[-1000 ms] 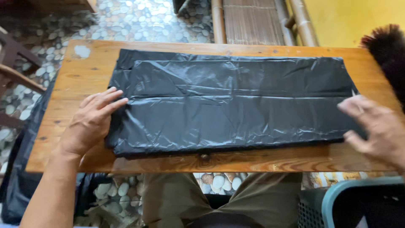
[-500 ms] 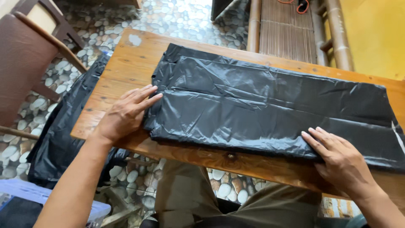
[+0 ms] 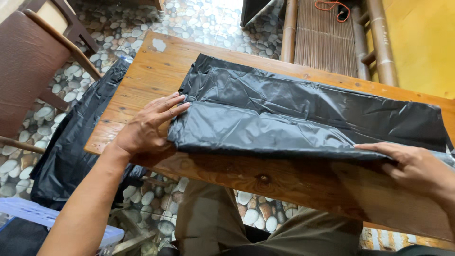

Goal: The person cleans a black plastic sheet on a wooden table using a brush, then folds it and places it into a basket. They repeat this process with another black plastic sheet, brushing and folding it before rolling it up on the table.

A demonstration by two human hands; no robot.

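Person, seen from above by own head camera.

- Left hand: bare, no glove, no ring or watch visible; short, trimmed fingernails.
- Left forearm: bare along its whole visible length, no sleeve in view; light hair on the arm.
- Right hand: bare, no glove, no ring visible; wrist cut off by the frame edge, so any sleeve or watch there cannot be told.
- Trousers: olive-khaki cloth, plain weave, creased over both thighs; no pockets, belt or markings to be seen.
- Upper body and feet: out of view.
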